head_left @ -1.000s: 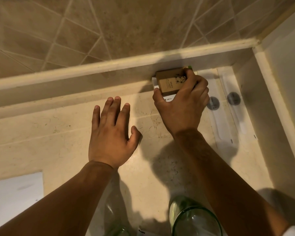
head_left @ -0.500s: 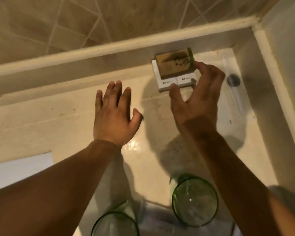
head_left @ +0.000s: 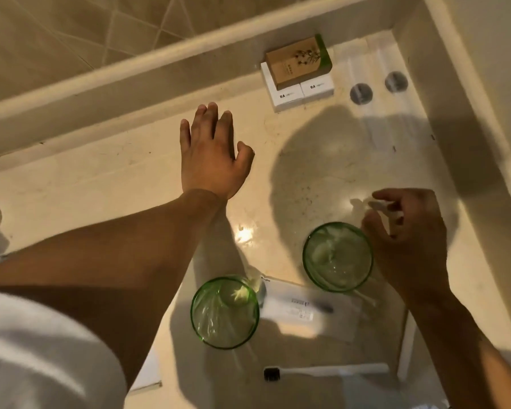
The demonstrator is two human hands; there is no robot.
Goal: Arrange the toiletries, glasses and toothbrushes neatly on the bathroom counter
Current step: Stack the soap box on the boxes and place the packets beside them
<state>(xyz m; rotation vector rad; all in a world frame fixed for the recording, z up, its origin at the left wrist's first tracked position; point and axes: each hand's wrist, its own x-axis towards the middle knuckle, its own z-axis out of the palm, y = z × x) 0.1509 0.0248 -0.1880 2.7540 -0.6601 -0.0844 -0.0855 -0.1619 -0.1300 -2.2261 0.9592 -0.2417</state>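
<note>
Right hand (head_left: pixel 407 240) is pulling back now from the far corner, where a moment ago it was letting go of the brown box (head_left: pixel 298 62), and it's hovering just right of the nearer-right green glass (head_left: pixel 337 256). Fingers are loosely curled with nothing in them as far as I can see, though it's blurry there.

Left hand (head_left: pixel 211 156) is lying flat on the counter (head_left: pixel 101 184), fingers straight and close together, not holding anything.

So the brown box is sitting on the two white boxes (head_left: pixel 298 93) against the far ledge, with the two sealed white packets (head_left: pixel 378 93) just right of them. That corner looks done to me.

Near side is looking messier: second green glass (head_left: pixel 224 312), a flat white packet (head_left: pixel 307 314) between the glasses, and a loose toothbrush (head_left: pixel 322 372) at the near edge. I'm guessing the glass is next.
</note>
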